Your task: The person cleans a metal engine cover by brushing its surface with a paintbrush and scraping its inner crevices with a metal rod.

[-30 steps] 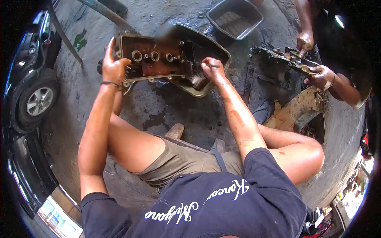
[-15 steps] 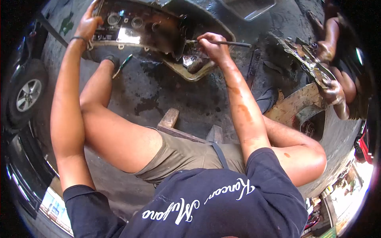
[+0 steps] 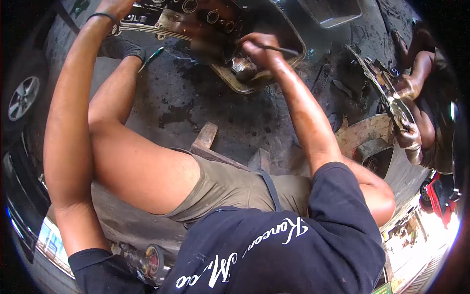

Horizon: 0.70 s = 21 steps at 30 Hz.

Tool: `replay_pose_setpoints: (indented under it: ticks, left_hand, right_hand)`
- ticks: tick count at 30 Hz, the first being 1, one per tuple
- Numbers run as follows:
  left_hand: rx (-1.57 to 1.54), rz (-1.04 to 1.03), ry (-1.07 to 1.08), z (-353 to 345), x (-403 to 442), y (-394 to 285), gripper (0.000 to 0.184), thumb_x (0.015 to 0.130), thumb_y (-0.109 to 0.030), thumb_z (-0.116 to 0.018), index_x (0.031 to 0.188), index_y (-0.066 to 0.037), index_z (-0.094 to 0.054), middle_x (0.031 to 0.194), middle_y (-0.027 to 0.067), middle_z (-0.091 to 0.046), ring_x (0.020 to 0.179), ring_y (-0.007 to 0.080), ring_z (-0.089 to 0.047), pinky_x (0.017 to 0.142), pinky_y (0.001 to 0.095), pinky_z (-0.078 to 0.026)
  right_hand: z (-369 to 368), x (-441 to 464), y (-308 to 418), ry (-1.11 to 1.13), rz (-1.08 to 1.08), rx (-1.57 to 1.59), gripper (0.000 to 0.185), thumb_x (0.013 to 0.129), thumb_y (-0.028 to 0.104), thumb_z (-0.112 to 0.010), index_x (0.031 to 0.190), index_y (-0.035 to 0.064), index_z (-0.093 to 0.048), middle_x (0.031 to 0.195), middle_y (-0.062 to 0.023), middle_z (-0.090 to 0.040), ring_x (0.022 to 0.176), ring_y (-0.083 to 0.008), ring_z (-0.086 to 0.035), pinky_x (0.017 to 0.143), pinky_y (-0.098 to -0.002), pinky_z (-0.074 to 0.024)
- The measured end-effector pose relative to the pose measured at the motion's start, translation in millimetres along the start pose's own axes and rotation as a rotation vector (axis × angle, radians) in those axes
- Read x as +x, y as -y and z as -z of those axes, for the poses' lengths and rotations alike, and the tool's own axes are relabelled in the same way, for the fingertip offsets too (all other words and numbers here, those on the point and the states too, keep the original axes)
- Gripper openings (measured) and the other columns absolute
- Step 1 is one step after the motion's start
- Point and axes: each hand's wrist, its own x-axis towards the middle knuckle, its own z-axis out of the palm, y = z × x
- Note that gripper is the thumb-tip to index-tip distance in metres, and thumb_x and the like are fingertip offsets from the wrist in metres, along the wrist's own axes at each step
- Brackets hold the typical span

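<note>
At the top left, my left hand (image 3: 116, 7) is closed on the end of a long, oily metal engine part (image 3: 169, 30) with a row of round openings; the frame edge cuts off some fingers. My right hand (image 3: 263, 48) is wrapped round a thin, dark-handled tool (image 3: 284, 49). Its handle points right, while its other end is blurred near the engine part's right end. Below lies a shallow metal pan (image 3: 241, 90), partly under the engine part. A shiny cylindrical piece (image 3: 241, 66) sits in the pan, just below my right hand.
A green-handled tool (image 3: 155, 55) lies on the wet floor by my foot. Another tray (image 3: 340, 21) is at the top. At right, another person's hands (image 3: 409, 88) hold a metal part (image 3: 379, 78). A low wooden stool (image 3: 207, 137) is under me; a car wheel (image 3: 23, 99) stands left.
The view has shifted, so the engine part and my left hand sit higher in frame. My right hand still grips the tool, whose angle has tilted slightly.
</note>
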Motion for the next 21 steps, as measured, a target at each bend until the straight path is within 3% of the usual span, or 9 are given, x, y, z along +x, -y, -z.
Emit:
replay_pose_setpoints:
  ticks: [1, 3, 9, 12, 13, 15, 17, 20, 21]
  left_hand:
    - [-0.002, 0.008, -0.007, 0, -1, 2, 0.078, 0.076, 0.017, -0.048, 0.149, -0.01, -0.039, 0.128, 0.0073, -0.061, 0.108, 0.0155, -0.063, 0.087, 0.024, -0.052]
    - [-0.052, -0.005, 0.009, -1, 0, 4, 0.078, 0.076, 0.019, -0.048, 0.149, -0.009, -0.04, 0.128, 0.0079, -0.061, 0.109, 0.0161, -0.062, 0.091, 0.0251, -0.052]
    - [-0.01, -0.074, 0.107, -8, 1, -6, 0.076, 0.076, 0.019, -0.05, 0.147, -0.008, -0.041, 0.131, 0.0078, -0.059, 0.116, 0.0171, -0.059, 0.099, 0.0287, -0.049]
    - [0.012, -0.091, 0.067, -8, 3, -5, 0.078, 0.073, 0.019, -0.049, 0.146, -0.008, -0.042, 0.128, 0.0075, -0.059, 0.114, 0.0165, -0.059, 0.096, 0.0281, -0.05]
    - [0.017, -0.076, 0.017, -12, -1, -6, 0.08, 0.071, 0.019, -0.048, 0.146, -0.008, -0.042, 0.127, 0.0075, -0.06, 0.112, 0.0164, -0.06, 0.094, 0.0274, -0.051]
    - [0.022, -0.053, -0.048, -11, 0, -2, 0.082, 0.069, 0.02, -0.046, 0.146, -0.008, -0.043, 0.126, 0.0074, -0.06, 0.11, 0.0163, -0.06, 0.092, 0.0267, -0.052]
    - [-0.063, -0.076, 0.077, -5, 4, 5, 0.083, 0.068, 0.02, -0.046, 0.146, -0.008, -0.043, 0.127, 0.0076, -0.06, 0.107, 0.0165, -0.061, 0.09, 0.0253, -0.052]
    - [0.061, -0.037, 0.027, -15, -6, -12, 0.082, 0.07, 0.019, -0.046, 0.146, -0.009, -0.043, 0.129, 0.0085, -0.059, 0.107, 0.0172, -0.061, 0.091, 0.0258, -0.052]
    - [0.085, -0.035, 0.016, -14, -9, -13, 0.081, 0.07, 0.018, -0.046, 0.147, -0.008, -0.042, 0.131, 0.0093, -0.059, 0.111, 0.0175, -0.06, 0.093, 0.0259, -0.051]
  right_hand:
    - [4, 2, -3, -0.151, -0.023, -0.01, 0.026, 0.086, 0.022, -0.067, 0.105, 0.0045, -0.073, 0.088, -0.0153, -0.074, 0.084, -0.0265, -0.073, 0.078, -0.036, -0.0559]
    - [4, -6, -5, -0.006, 0.026, -0.354, 0.027, 0.088, 0.024, -0.066, 0.107, 0.0045, -0.072, 0.09, -0.0159, -0.074, 0.085, -0.0255, -0.073, 0.078, -0.0368, -0.0562]
    - [46, 2, 17, -0.058, -0.047, 0.009, 0.025, 0.09, 0.023, -0.064, 0.105, 0.0052, -0.073, 0.095, -0.0135, -0.074, 0.086, -0.0229, -0.072, 0.079, -0.0346, -0.0555]
    - [-5, -10, -14, 0.161, 0.199, -0.171, 0.023, 0.091, 0.018, -0.062, 0.105, 0.003, -0.072, 0.094, -0.0153, -0.073, 0.09, -0.0225, -0.071, 0.081, -0.0346, -0.0545]
    - [-13, -23, 13, 0.245, 0.085, -0.046, 0.023, 0.09, 0.018, -0.062, 0.105, 0.0029, -0.072, 0.092, -0.0147, -0.074, 0.085, -0.0228, -0.071, 0.079, -0.0342, -0.0554]
    - [-16, -20, -8, 0.062, 0.152, -0.078, 0.024, 0.09, 0.017, -0.061, 0.106, 0.0021, -0.072, 0.089, -0.0146, -0.074, 0.081, -0.0231, -0.072, 0.075, -0.0336, -0.0565]
    - [-5, -19, 8, -0.07, -0.134, 0.044, 0.027, 0.088, 0.017, -0.062, 0.107, 0.0006, -0.071, 0.09, -0.0166, -0.074, 0.082, -0.0245, -0.074, 0.075, -0.0352, -0.057]
    - [-26, -35, 3, 0.111, 0.282, -0.218, 0.027, 0.086, 0.018, -0.064, 0.105, -0.0002, -0.071, 0.09, -0.0176, -0.073, 0.082, -0.0274, -0.073, 0.077, -0.0372, -0.0555]
    - [-18, -31, 7, 0.047, 0.104, -0.048, 0.025, 0.086, 0.018, -0.064, 0.103, 0.0002, -0.072, 0.09, -0.0165, -0.074, 0.082, -0.0267, -0.073, 0.076, -0.0366, -0.0558]
